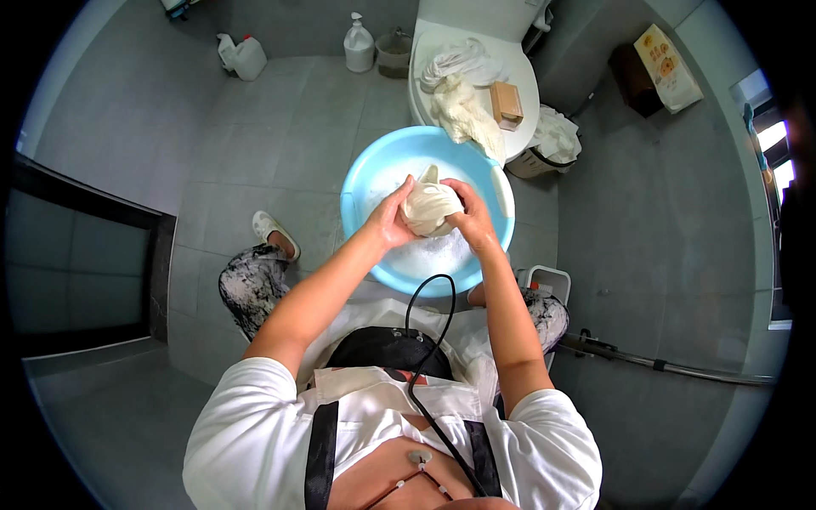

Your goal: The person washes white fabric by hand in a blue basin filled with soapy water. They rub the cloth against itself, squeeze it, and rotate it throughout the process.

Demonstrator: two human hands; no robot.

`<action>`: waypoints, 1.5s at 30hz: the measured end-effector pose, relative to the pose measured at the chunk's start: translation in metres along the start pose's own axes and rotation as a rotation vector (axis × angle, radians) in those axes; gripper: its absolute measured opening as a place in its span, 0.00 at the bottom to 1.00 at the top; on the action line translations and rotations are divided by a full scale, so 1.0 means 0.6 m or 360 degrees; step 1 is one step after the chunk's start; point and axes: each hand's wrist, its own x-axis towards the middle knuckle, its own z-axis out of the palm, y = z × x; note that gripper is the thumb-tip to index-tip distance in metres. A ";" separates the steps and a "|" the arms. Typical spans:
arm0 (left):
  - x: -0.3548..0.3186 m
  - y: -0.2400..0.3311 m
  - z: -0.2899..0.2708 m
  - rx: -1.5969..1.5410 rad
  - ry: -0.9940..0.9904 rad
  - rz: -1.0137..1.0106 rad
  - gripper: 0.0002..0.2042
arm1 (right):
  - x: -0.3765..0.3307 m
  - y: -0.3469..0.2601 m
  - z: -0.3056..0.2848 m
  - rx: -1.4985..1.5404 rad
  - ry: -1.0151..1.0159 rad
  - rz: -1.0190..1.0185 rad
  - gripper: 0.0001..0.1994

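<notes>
Between my two hands is a bunched cream-white cloth (430, 206), held over a round light-blue basin (360, 161). My left hand (392, 214) cups the cloth from the left side, with its thumb up along the edge. From the right, my right hand (472, 216) grips it with the fingers curled round. White suds (432, 255) lie in the water below the cloth. A long cream-coloured piece (501, 189) rests along the basin's right inner wall; its kind I cannot make out.
Beyond the basin, a closed toilet (525, 76) bears white cloths (463, 64) and a brown box (507, 105). A filled bin (544, 160) stands right of it. A pump bottle (359, 47), a small bucket (393, 53) and white jugs (246, 58) line the far wall. A black cable (412, 382) loops before me.
</notes>
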 end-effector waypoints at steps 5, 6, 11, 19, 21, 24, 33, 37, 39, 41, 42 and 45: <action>0.005 0.000 0.020 -0.0064 0.0047 0.0164 0.21 | -0.021 -0.029 0.025 -0.0348 0.0083 -0.0469 0.29; 0.007 -0.002 0.029 -0.0100 0.0047 0.0139 0.20 | -0.018 -0.017 0.030 -0.0280 0.0199 -0.0480 0.27; 0.054 -0.024 0.027 -0.0150 0.0264 0.0644 0.12 | -0.006 -0.015 0.081 0.0070 0.0907 -0.0311 0.16; 0.043 -0.043 0.076 0.0435 0.0603 0.1139 0.09 | 0.017 -0.010 0.090 0.1070 0.1253 0.0016 0.10; 0.052 -0.047 0.058 0.0472 0.0545 0.1133 0.09 | 0.021 -0.009 0.091 0.1184 0.1286 0.0102 0.10; 0.060 -0.053 0.043 0.0277 0.0560 0.1066 0.11 | 0.028 0.004 0.083 0.1286 0.1266 0.0108 0.10; 0.048 -0.022 0.045 -0.0098 0.0228 0.0715 0.13 | 0.025 -0.007 0.074 0.1259 0.0844 -0.0186 0.09; 0.020 -0.039 0.087 0.0212 0.0546 0.1158 0.11 | 0.013 -0.007 0.080 0.1392 0.0916 -0.0032 0.08; 0.025 -0.056 0.079 0.0709 0.0567 0.1505 0.10 | 0.005 -0.018 0.083 0.1562 0.0911 0.0060 0.08; 0.021 -0.065 0.072 0.1271 0.0620 0.1873 0.09 | 0.008 -0.007 0.078 0.1650 0.0786 0.0128 0.08; 0.020 -0.067 0.069 0.1444 0.0597 0.1977 0.09 | 0.010 -0.002 0.073 0.1689 0.0722 0.0162 0.08; 0.005 -0.069 0.066 0.1991 0.0532 0.2254 0.10 | 0.016 0.007 0.062 0.1806 0.0511 0.0345 0.08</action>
